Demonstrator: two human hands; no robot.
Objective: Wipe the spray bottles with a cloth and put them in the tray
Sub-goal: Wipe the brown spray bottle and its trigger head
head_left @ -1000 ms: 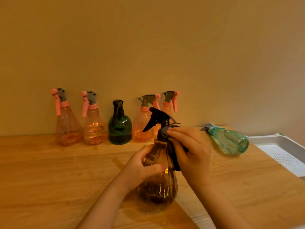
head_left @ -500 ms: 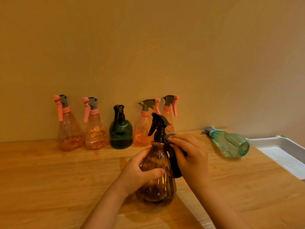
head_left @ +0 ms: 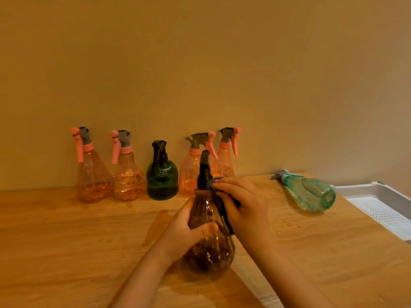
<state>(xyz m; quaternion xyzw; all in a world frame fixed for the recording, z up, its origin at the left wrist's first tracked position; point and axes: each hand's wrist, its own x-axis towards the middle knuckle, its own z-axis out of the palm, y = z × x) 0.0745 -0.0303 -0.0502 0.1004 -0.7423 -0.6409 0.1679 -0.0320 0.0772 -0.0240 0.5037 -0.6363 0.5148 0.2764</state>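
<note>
A brown spray bottle (head_left: 209, 247) with a black nozzle stands upright on the wooden table in front of me. My left hand (head_left: 184, 232) grips its body from the left, thumb across the front. My right hand (head_left: 244, 207) holds a dark cloth (head_left: 222, 205) pressed against the bottle's neck and right shoulder. A teal spray bottle (head_left: 309, 194) lies on its side to the right. The white perforated tray (head_left: 382, 210) sits at the table's right edge, with nothing visible in the part I see.
Along the wall stand several orange bottles with pink triggers (head_left: 93, 172) (head_left: 129, 174) (head_left: 193, 172) (head_left: 226, 161) and one dark green bottle (head_left: 162, 176). Bare wooden tabletop (head_left: 66, 241) spreads to my left.
The brown bottle has been turned so its nozzle, which pointed left, now faces away from me. My right hand keeps the cloth at the neck. The view dipped slightly.
</note>
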